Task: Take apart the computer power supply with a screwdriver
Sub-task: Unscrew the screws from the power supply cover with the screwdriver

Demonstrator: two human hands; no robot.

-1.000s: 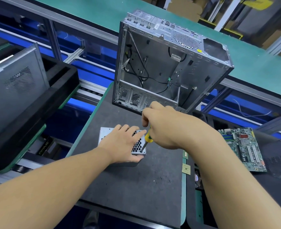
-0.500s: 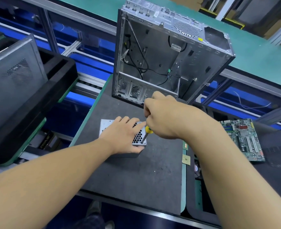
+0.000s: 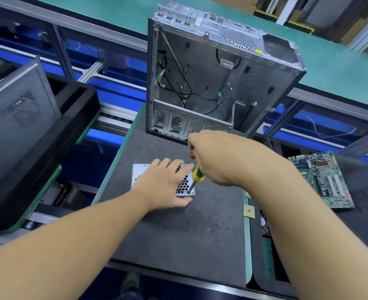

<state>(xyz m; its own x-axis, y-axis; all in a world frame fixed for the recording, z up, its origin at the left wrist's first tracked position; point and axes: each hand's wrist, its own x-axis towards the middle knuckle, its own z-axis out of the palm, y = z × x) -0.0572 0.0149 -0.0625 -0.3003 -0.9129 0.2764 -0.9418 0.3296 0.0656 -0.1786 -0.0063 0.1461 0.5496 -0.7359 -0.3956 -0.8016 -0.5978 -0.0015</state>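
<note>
A small silver power supply (image 3: 184, 187) with a honeycomb grille lies on the dark grey mat (image 3: 178, 234). My left hand (image 3: 163, 182) lies flat over its top, fingers spread and thumb against its near side, holding it down. My right hand (image 3: 213, 156) grips a screwdriver (image 3: 197, 175) with a yellow and green handle. Its shaft points down at the near right corner of the power supply, tip touching the top plate there.
An empty open computer case (image 3: 211, 79) stands upright at the mat's far edge. A green motherboard (image 3: 323, 178) lies to the right, and a small chip (image 3: 249, 211) by the mat's right edge. A grey case (image 3: 14, 118) in a black tray sits left.
Both hands stay in place on the power supply and screwdriver. The view has shifted slightly.
</note>
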